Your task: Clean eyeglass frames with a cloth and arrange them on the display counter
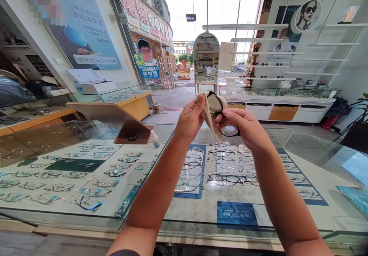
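Above the glass counter, I hold a pair of black round-framed eyeglasses out in front of me. My right hand is closed, its thumb and fingers pinching the frame around the bridge. Between the thumb and fingers of my left hand is a beige cleaning cloth, closed around the rim of the upper lens. Part of the cloth shows behind that lens and a corner hangs down. The lower lens is uncovered. The fingers of my left hand behind the cloth are hidden.
Beneath my arms, the glass display counter holds rows of eyeglasses. To the left stand a small spray bottle and a tilted brown-framed counter mirror. Farther off are an arched mirror and a white cabinet.
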The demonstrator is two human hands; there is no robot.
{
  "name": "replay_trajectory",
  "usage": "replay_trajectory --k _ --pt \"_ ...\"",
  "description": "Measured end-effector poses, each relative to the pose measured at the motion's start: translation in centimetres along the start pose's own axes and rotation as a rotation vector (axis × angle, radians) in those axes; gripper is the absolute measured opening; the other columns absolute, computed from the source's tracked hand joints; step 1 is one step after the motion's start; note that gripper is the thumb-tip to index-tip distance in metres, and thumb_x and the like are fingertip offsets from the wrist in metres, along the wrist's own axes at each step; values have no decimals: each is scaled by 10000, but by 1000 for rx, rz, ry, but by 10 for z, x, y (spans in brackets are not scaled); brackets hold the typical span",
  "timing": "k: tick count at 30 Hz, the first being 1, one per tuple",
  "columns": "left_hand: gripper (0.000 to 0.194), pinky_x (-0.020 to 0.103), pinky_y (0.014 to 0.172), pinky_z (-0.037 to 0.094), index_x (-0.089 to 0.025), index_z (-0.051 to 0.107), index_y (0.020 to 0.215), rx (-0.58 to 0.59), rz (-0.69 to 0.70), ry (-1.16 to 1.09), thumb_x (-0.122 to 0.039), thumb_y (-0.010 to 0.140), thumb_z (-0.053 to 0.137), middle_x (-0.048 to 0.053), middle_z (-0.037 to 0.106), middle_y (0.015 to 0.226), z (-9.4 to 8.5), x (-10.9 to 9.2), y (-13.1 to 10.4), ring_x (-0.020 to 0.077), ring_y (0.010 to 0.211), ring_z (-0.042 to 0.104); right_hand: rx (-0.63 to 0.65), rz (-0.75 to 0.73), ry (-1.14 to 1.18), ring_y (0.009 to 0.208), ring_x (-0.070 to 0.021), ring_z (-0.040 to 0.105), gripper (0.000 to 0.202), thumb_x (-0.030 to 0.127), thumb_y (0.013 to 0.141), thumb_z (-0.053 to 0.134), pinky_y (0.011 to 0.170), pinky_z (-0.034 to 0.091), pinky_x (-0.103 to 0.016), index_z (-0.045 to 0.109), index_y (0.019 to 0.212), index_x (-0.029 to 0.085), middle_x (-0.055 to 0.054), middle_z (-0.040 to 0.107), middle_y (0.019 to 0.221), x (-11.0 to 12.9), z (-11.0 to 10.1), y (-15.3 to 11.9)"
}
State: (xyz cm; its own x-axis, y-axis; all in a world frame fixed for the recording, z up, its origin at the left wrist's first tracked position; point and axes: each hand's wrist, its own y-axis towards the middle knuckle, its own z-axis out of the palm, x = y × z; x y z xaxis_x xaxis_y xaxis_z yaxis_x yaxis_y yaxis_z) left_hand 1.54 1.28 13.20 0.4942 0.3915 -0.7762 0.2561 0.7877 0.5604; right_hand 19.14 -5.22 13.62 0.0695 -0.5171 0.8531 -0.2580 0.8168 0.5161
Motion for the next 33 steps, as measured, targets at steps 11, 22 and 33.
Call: replay_trajectory --k 11,22,33 --pt "339 329 825 665 -172 767 1014 -229 -123 -234 -435 867 923 59 824 928 -9 7 9 192 842 801 -145 -30 -40 872 -171 620 284 435 1024 649 867 469 -335 830 924 242 -47 771 972 -2 -12 2" --pt "253 384 1076 617 -110 746 1089 -341 -261 -372 -318 1106 602 126 826 1051 5 -1 9 234 1097 796 -128 -37 -156 905 -189 602 248 368 1005 637 943 455 -375 807 864 255 -25 773 954 -1 -7 1" --pt "223 308 926 620 -116 836 1065 -26 -273 -210 -322 1004 776 108 854 1040 2 12 2 210 975 803 -261 -139 -118 1163 -246 636 224 465 990 708 1092 459 -430 860 1021 303 -44 750 1171 -13 -9 9"
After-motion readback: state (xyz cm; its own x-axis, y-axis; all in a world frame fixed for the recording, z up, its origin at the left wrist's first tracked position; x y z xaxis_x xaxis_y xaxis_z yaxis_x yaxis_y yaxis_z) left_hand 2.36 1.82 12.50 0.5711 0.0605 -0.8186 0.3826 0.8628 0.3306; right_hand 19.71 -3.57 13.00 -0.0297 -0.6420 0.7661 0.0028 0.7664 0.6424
